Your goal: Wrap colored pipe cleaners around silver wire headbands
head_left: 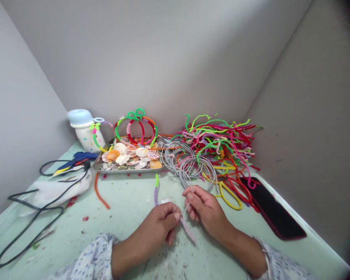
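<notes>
My left hand [160,223] is closed in a pinch, with a short pale pink fuzzy pipe cleaner [188,231] hanging out past its fingertips. My right hand [205,208] pinches a thin grey wire [191,182] that runs down to the left fingertips. Just beyond the hands lie loose coils of grey wire [189,165]; the pinched strand seems to come from them. A short green and purple pipe cleaner piece [156,190] is on the table above my left hand. Whether the wire passes inside the pink piece is hidden by the fingers.
Behind stands a metal tray [128,171] of seashells, with colourful hoops [142,128] on it. A heap of pipe cleaners [218,140], scissors with yellow handles [230,196] and a black phone [274,210] are right. A white bottle [86,134] and black cable [37,210] are left.
</notes>
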`<state>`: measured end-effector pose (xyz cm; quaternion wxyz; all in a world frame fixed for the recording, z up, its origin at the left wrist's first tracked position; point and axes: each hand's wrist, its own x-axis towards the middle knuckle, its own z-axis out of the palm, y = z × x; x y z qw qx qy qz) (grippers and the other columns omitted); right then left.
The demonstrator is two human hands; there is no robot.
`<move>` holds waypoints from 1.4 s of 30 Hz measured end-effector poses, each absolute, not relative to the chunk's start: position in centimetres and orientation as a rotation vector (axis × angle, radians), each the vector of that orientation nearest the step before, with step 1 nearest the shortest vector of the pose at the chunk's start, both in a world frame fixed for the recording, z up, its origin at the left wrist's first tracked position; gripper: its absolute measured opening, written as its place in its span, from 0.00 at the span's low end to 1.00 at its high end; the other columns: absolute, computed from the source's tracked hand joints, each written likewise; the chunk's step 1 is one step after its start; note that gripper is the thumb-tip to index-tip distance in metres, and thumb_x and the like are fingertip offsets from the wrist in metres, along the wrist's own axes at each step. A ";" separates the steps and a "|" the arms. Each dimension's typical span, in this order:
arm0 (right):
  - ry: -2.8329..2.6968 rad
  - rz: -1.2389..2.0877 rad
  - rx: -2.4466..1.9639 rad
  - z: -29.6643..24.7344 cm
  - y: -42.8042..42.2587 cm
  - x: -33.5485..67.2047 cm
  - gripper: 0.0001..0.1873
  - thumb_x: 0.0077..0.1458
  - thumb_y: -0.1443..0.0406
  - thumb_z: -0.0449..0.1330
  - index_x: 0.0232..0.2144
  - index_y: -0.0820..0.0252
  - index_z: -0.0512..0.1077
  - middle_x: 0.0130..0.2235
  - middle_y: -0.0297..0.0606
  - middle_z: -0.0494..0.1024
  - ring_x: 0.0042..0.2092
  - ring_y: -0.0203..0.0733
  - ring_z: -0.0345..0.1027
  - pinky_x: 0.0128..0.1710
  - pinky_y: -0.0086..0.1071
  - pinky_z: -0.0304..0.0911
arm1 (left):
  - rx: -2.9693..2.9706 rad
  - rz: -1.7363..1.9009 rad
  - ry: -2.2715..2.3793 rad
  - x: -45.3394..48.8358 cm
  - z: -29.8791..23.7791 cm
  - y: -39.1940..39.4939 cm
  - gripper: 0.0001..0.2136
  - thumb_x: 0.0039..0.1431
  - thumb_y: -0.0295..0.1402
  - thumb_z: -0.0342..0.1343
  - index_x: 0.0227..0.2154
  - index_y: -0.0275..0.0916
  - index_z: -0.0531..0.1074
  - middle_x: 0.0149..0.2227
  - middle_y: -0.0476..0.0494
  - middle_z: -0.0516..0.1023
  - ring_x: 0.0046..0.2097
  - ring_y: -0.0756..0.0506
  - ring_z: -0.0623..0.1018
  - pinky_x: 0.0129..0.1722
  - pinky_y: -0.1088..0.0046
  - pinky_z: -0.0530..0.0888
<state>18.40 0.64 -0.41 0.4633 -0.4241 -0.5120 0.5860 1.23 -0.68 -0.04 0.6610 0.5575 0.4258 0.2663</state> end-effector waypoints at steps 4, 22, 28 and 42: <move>-1.197 1.477 -1.064 -0.1 0.8 18.3 0.17 0.55 0.52 0.58 0.34 0.60 0.68 0.22 0.27 0.68 0.19 0.28 0.59 0.18 0.22 0.53 | 1.273 0.637 0.935 1.3 0.3 -0.8 0.05 0.58 0.33 0.50 0.30 0.37 0.65 0.18 0.56 0.61 0.19 0.54 0.60 0.20 0.80 0.57; -1.109 1.557 -1.027 -0.7 1.5 18.2 0.18 0.55 0.51 0.58 0.30 0.61 0.68 0.23 0.29 0.71 0.19 0.28 0.61 0.17 0.22 0.53 | 1.899 0.913 1.271 1.1 0.5 -1.0 0.04 0.58 0.26 0.49 0.30 0.38 0.68 0.29 0.49 0.67 0.29 0.49 0.67 0.27 0.76 0.63; -1.094 1.565 -1.015 -0.9 1.6 18.2 0.18 0.56 0.52 0.58 0.30 0.62 0.68 0.23 0.29 0.71 0.19 0.27 0.62 0.17 0.20 0.53 | 1.941 0.926 1.265 1.1 0.8 -1.0 0.05 0.58 0.25 0.48 0.31 0.37 0.69 0.30 0.47 0.68 0.31 0.49 0.68 0.29 0.75 0.64; -1.505 0.562 -1.116 -0.4 0.6 18.9 0.04 0.60 0.63 0.55 0.34 0.57 0.66 0.33 0.34 0.68 0.31 0.35 0.64 0.30 0.28 0.63 | 1.784 0.942 1.196 0.4 1.1 -1.1 0.10 0.66 0.38 0.43 0.39 0.39 0.66 0.27 0.50 0.67 0.28 0.49 0.67 0.27 0.75 0.62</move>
